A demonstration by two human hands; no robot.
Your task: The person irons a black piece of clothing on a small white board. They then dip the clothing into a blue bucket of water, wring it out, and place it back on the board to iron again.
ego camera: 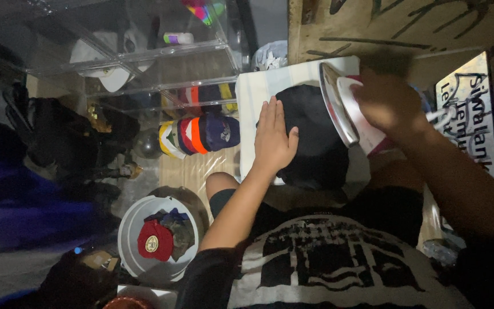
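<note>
left hand (274,140) flat, open on black garment (315,134) | right hand (389,103) gripping iron (344,109) tilted beside garment

At the lower left of your frame sits a round white plastic bucket (128,229) with a red cap (155,240) lying inside it. Just above it, at centre left, you see a stack of multicoloured caps (198,135). A clear acrylic shelf unit (144,57) fills the upper left.
</note>
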